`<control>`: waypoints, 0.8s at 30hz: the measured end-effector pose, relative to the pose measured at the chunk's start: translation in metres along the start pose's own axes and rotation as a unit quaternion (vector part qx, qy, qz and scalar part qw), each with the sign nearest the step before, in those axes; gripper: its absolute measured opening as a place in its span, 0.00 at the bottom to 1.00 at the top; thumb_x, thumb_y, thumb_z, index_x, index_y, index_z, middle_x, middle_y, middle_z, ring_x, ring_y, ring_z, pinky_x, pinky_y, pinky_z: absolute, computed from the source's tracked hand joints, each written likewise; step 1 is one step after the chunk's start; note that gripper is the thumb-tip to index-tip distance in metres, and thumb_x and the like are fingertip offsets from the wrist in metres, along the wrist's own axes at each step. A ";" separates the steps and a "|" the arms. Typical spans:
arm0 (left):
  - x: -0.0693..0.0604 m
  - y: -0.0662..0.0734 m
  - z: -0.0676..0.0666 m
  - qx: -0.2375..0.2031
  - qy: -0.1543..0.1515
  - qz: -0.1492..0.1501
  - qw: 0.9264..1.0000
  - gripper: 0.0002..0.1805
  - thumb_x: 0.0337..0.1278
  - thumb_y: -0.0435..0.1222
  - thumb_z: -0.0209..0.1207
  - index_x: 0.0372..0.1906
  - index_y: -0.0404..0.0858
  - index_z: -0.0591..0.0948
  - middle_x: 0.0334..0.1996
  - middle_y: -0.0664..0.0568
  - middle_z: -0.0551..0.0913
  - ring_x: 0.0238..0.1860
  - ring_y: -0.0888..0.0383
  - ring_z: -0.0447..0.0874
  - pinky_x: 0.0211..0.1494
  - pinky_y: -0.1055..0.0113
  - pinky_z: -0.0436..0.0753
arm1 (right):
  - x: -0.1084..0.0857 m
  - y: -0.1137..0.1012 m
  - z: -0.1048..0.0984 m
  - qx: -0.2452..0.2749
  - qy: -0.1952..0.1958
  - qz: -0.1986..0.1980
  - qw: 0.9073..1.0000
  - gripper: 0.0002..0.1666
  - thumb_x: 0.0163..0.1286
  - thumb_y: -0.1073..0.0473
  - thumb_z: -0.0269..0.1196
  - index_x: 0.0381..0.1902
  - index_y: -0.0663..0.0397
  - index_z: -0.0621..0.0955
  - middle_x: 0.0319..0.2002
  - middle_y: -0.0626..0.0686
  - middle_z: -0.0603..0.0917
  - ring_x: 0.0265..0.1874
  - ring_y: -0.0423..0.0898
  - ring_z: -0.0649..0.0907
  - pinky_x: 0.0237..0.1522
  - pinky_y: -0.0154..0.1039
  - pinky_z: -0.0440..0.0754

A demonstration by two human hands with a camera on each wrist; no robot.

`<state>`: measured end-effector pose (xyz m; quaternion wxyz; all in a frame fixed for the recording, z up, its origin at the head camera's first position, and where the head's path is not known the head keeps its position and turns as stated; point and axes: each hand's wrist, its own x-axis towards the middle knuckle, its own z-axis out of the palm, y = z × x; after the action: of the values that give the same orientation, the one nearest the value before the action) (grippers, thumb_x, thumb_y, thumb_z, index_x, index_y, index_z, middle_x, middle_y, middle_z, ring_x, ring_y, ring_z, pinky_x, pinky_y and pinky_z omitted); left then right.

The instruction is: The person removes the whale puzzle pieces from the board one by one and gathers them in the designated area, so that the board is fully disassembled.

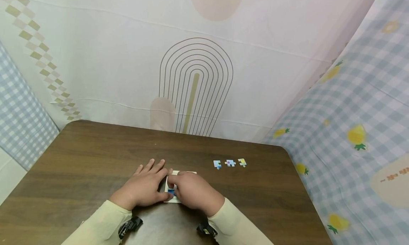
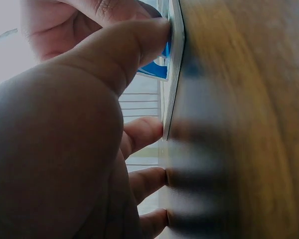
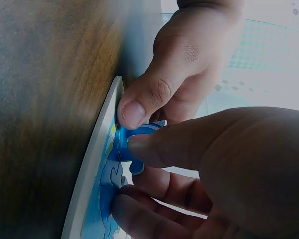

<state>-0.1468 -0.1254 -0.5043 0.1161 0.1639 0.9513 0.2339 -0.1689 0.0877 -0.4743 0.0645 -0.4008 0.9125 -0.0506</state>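
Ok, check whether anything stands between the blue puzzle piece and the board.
No loose object shows between the blue puzzle piece, held by the right hand, and the board. But the left hand has its thumb over the board's edge, right by the piece; whether it blocks it, I can't tell.

On the table point(image 1: 112, 149), toward the near edge and between both hands, a puzzle board point(image 1: 174, 201). At its left side, the left hand point(image 1: 143, 186), thumb on the near left part of the board, outer fingertips on the table farther left. Over its right side, the right hand point(image 1: 193, 191), with a puzzle piece point(image 3: 152, 128) between thumb and fingers, tilted up from the board. Farther back and right, apart from the board, three loose pieces point(image 1: 230, 163) in a row, side by side with gaps between. Behind the table, a back cloth point(image 1: 127, 67); beyond the right edge, a right cloth point(image 1: 367, 96); beyond the left, a left cloth point(image 1: 19, 110).
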 end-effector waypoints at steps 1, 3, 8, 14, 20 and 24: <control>0.000 0.000 0.000 0.001 0.002 0.001 1.000 0.49 0.66 0.68 0.70 0.85 0.49 0.74 0.91 0.39 0.58 0.91 0.27 0.49 0.86 0.19 0.53 | 0.000 0.000 0.000 -0.001 0.001 -0.001 1.000 0.10 0.75 0.63 0.69 0.44 0.38 0.85 0.33 0.40 0.83 0.32 0.37 0.81 0.37 0.33 0.78; 0.000 0.000 0.000 0.003 0.003 0.000 1.000 0.48 0.67 0.67 0.69 0.85 0.50 0.75 0.91 0.39 0.59 0.91 0.27 0.50 0.86 0.20 0.53 | 0.000 -0.001 0.000 -0.003 0.002 -0.002 1.000 0.10 0.76 0.64 0.68 0.44 0.38 0.85 0.33 0.40 0.83 0.33 0.37 0.82 0.36 0.33 0.79; 0.001 0.000 0.002 0.002 0.005 -0.003 1.000 0.48 0.66 0.68 0.70 0.84 0.50 0.76 0.91 0.39 0.59 0.91 0.27 0.50 0.86 0.20 0.53 | -0.003 0.002 0.000 0.014 0.004 -0.011 1.000 0.10 0.76 0.64 0.67 0.44 0.39 0.86 0.33 0.41 0.83 0.32 0.37 0.80 0.33 0.31 0.75; 0.002 0.000 0.002 0.004 0.005 -0.008 1.000 0.49 0.64 0.69 0.70 0.84 0.51 0.76 0.91 0.40 0.59 0.91 0.27 0.50 0.86 0.20 0.54 | -0.007 0.014 0.001 0.071 0.001 -0.024 0.997 0.08 0.78 0.63 0.68 0.46 0.41 0.87 0.33 0.39 0.82 0.34 0.34 0.77 0.40 0.30 0.77; 0.002 0.001 0.001 0.004 0.000 -0.011 1.000 0.49 0.65 0.69 0.71 0.85 0.51 0.75 0.91 0.40 0.59 0.92 0.28 0.49 0.87 0.21 0.54 | -0.012 0.024 -0.003 0.103 0.001 -0.049 0.994 0.06 0.80 0.63 0.69 0.46 0.44 0.88 0.38 0.40 0.85 0.37 0.34 0.79 0.46 0.30 0.80; 0.002 0.001 0.000 0.005 -0.003 -0.012 1.000 0.50 0.65 0.69 0.71 0.85 0.51 0.75 0.91 0.40 0.59 0.92 0.28 0.49 0.87 0.21 0.54 | -0.018 0.029 -0.006 0.125 0.001 -0.059 0.990 0.05 0.81 0.62 0.70 0.47 0.45 0.89 0.40 0.41 0.86 0.38 0.34 0.80 0.46 0.29 0.81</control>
<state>-0.1480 -0.1240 -0.5045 0.1213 0.1534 0.9541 0.2269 -0.1786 0.1204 -0.4709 0.1100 -0.4423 0.8741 -0.1679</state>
